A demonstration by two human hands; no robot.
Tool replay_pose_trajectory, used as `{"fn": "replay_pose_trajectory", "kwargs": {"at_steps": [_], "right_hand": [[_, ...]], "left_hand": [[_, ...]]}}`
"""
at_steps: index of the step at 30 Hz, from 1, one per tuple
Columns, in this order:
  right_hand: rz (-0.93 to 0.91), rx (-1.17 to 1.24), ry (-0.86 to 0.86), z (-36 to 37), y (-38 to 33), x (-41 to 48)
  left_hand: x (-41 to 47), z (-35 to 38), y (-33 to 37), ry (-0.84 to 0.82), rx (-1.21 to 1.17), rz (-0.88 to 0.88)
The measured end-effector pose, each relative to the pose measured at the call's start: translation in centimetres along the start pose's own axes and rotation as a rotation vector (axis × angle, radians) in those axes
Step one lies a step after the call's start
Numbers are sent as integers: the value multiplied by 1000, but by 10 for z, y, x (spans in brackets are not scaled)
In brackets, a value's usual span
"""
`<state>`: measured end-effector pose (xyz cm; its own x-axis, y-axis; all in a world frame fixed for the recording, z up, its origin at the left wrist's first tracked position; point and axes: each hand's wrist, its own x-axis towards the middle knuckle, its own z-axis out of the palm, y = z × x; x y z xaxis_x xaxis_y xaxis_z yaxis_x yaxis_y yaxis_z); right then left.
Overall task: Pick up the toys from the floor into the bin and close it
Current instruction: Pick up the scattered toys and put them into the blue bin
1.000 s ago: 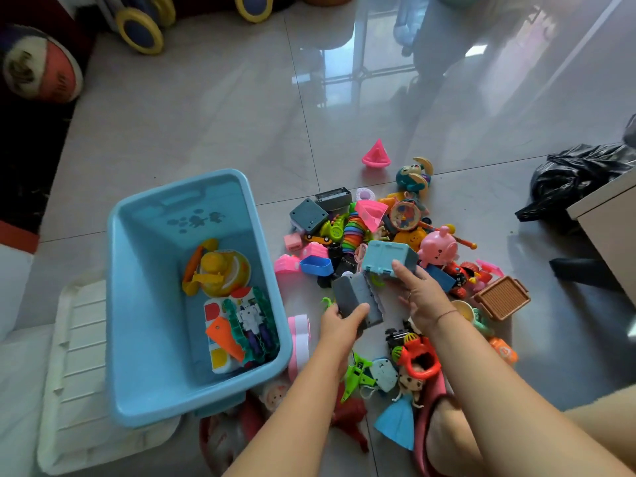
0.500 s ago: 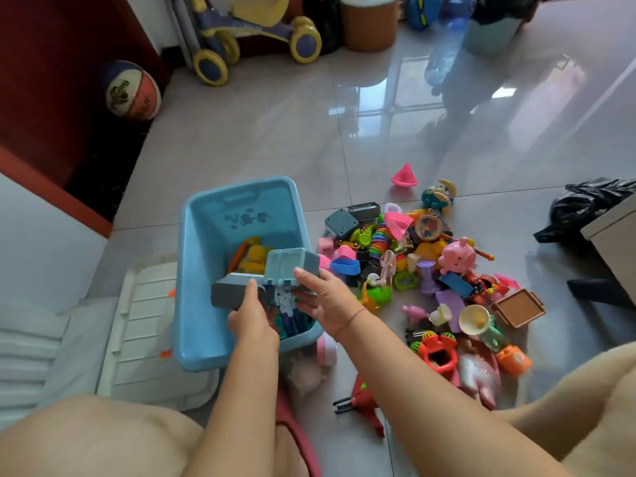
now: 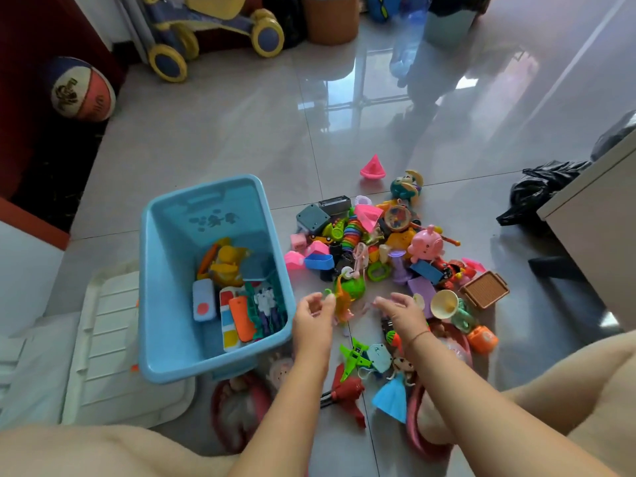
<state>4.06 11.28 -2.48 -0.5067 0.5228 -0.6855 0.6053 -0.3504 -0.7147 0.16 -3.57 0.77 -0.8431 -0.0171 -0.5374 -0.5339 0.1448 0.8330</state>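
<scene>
A light blue bin (image 3: 161,270) stands open on the floor at the left, with several toys in it, among them a yellow duck toy (image 3: 229,261) and a grey block (image 3: 258,268). To its right lies a pile of toys (image 3: 378,249), with a pink pig (image 3: 426,247) and a green toy (image 3: 352,287) in it. My left hand (image 3: 315,316) and my right hand (image 3: 399,313) hover over the near edge of the pile, fingers loosely curled, holding nothing. A white bin lid (image 3: 103,339) lies under the bin's left side.
A pink cone toy (image 3: 372,168) sits apart behind the pile. A black bag (image 3: 540,191) and a pale cabinet (image 3: 599,228) are at the right. A basketball (image 3: 81,89) and a ride-on toy (image 3: 210,25) stand at the back. My knees frame the bottom.
Both hands carried the grey and blue blocks from the pile over the bin, let them go inside, and have come back empty to the pile's near edge.
</scene>
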Motion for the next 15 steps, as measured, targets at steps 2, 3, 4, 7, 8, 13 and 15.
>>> {"fn": "replay_pose_trajectory", "kwargs": {"at_steps": [2, 3, 4, 7, 8, 13, 15], "right_hand": [[30, -109, 134, -25, 19, 9], [57, -168, 199, -34, 28, 12], [80, -234, 259, -41, 37, 15], [100, -375, 344, -51, 51, 18], [94, -400, 332, -51, 54, 20], [92, -472, 248, -39, 58, 36], [100, -526, 239, -36, 58, 40]], "left_hand": [[-1, 13, -24, -90, 90, -45], [0, 16, -39, -122, 136, -97], [1, 18, -54, -144, 176, -161], [2, 11, -93, -177, 285, -368], [4, 8, -103, -178, 325, -414], [17, 4, -121, -204, 426, -458], [25, 9, -122, -244, 513, -423]]}}
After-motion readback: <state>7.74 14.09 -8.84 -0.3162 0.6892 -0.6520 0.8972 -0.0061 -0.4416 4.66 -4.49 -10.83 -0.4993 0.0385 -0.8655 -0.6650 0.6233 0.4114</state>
